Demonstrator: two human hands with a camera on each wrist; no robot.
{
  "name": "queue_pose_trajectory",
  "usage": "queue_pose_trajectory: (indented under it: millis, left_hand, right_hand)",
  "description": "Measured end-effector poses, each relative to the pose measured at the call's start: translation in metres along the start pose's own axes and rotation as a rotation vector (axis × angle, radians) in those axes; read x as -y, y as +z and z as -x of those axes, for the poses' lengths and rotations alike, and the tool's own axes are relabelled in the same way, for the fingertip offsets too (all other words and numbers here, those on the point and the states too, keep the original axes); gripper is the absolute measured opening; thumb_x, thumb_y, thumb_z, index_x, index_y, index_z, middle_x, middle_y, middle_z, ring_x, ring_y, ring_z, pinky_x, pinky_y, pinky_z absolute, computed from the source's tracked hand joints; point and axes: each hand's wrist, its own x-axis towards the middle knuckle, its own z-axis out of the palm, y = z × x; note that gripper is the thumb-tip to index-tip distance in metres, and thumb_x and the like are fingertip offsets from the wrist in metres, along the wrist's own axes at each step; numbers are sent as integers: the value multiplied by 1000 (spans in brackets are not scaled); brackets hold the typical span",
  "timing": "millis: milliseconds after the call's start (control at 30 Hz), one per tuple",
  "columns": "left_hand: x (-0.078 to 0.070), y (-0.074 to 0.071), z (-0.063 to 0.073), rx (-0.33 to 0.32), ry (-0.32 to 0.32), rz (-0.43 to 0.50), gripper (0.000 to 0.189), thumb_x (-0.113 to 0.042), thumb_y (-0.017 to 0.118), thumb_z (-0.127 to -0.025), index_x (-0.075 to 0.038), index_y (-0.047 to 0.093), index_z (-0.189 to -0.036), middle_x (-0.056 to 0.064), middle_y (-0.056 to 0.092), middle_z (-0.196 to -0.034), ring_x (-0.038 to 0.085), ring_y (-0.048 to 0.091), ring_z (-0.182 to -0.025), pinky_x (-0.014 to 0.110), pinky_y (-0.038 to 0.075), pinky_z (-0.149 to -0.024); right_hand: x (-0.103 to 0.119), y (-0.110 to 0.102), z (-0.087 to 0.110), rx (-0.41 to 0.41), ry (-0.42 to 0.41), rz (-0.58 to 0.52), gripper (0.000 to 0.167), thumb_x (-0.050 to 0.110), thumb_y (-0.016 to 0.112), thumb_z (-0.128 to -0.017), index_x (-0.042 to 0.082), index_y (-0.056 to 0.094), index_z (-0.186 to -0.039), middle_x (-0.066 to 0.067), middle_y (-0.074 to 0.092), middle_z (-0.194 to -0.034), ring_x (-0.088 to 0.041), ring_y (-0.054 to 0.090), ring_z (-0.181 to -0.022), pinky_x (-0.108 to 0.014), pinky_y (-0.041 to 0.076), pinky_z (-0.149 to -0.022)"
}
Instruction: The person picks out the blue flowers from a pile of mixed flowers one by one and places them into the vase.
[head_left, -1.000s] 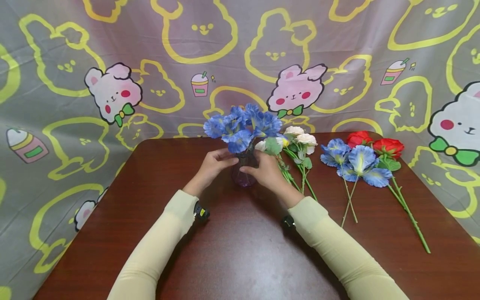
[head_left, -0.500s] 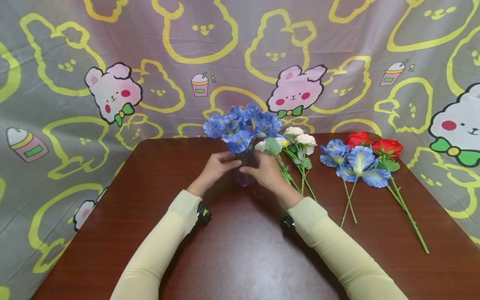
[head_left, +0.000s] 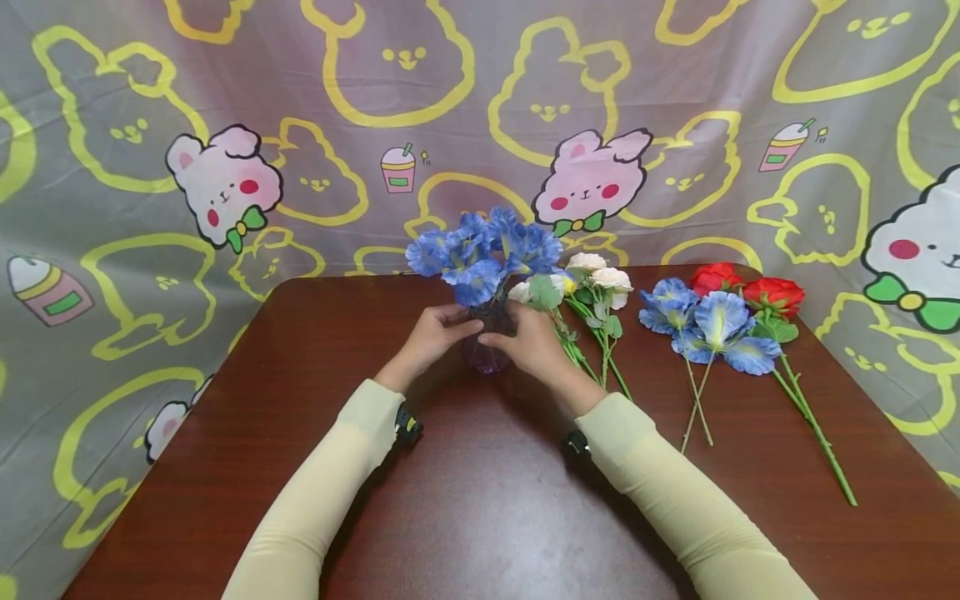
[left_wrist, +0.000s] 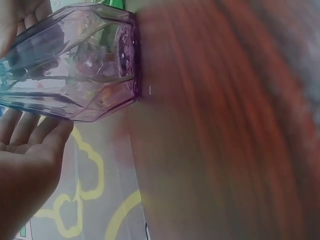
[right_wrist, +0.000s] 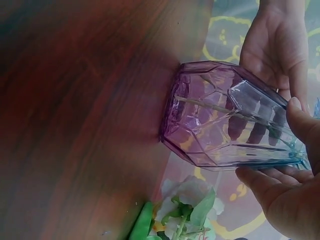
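Observation:
A faceted glass vase point(head_left: 489, 360), purple at the base and bluish near the top, stands upright on the table. Several blue artificial irises point(head_left: 476, 258) rise from its mouth, and a stem shows through the glass in the right wrist view. My left hand point(head_left: 435, 337) holds the vase's upper part from the left, thumb in front and fingers behind. From the right, my right hand point(head_left: 536, 342) grips it too, its thumb across the front. The left wrist view shows left-hand fingers point(left_wrist: 45, 132) spread along the side of the glass.
White artificial roses point(head_left: 611, 283) with green stems lie just right of the vase. Farther right are two loose blue irises point(head_left: 720, 321) and red roses point(head_left: 776, 296) on long stems. A cartoon-printed cloth point(head_left: 315, 100) hangs behind the brown table point(head_left: 300, 367).
My left hand has shifted slightly to the right along the vase since one second ago. The right hand, the vase and the loose flowers stay in place.

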Motion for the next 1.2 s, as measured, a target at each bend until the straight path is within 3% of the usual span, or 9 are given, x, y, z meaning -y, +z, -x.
queue_pose_trajectory:
  millis: [300,433,533,667,833,1033,1200]
  left_hand:
    - [-1,0,-1,28,38,-62,37,-8,68,-91,11,62,-122,24,63,-120,31,60,-113,37,50,-95]
    - [-3,-1,0,20,37,-98,36,-9,69,-91,9,63,-121,22,64,-119,29,61,-113,37,50,-95]
    - [-3,-1,1,12,36,-111,36,-9,70,-90,8,64,-121,21,64,-120,29,60,-115,38,49,-97]
    - [-4,-1,2,7,30,-120,36,-10,71,-90,8,64,-120,21,63,-121,30,59,-116,39,47,-99]
    - [-5,-2,2,8,13,-130,37,-10,71,-90,7,64,-122,21,62,-124,30,57,-119,39,47,-100]
    - [-7,-2,2,14,-24,-142,40,-14,71,-90,5,63,-124,20,59,-128,31,54,-122,41,45,-101]
    - [-6,-3,3,19,-28,-154,39,-15,71,-91,5,63,-124,19,60,-127,29,55,-121,40,46,-100]
  right_hand:
    - [-1,-4,-1,23,-22,26,39,30,82,-79,2,61,-95,-10,57,-74,-25,50,-69,-42,46,-62]
    - [0,-15,-1,70,4,22,52,32,81,-81,-3,62,-114,-19,67,-97,-31,63,-88,-43,52,-76]
    - [-1,-28,1,115,49,9,68,32,78,-83,-5,52,-134,-22,60,-126,-36,59,-111,-47,50,-92]
    - [-5,-51,7,156,103,14,73,31,76,-86,-4,45,-142,-22,54,-135,-37,55,-118,-50,48,-95]
    - [-13,-76,21,170,138,105,66,30,75,-87,-5,50,-137,-24,62,-122,-37,60,-107,-50,51,-87]
    - [-23,-110,39,128,144,254,52,25,75,-87,-7,59,-125,-26,64,-115,-40,61,-103,-53,50,-84]
    - [-41,-140,53,72,120,370,33,17,77,-83,-8,67,-102,-21,68,-87,-39,62,-79,-51,49,-68]
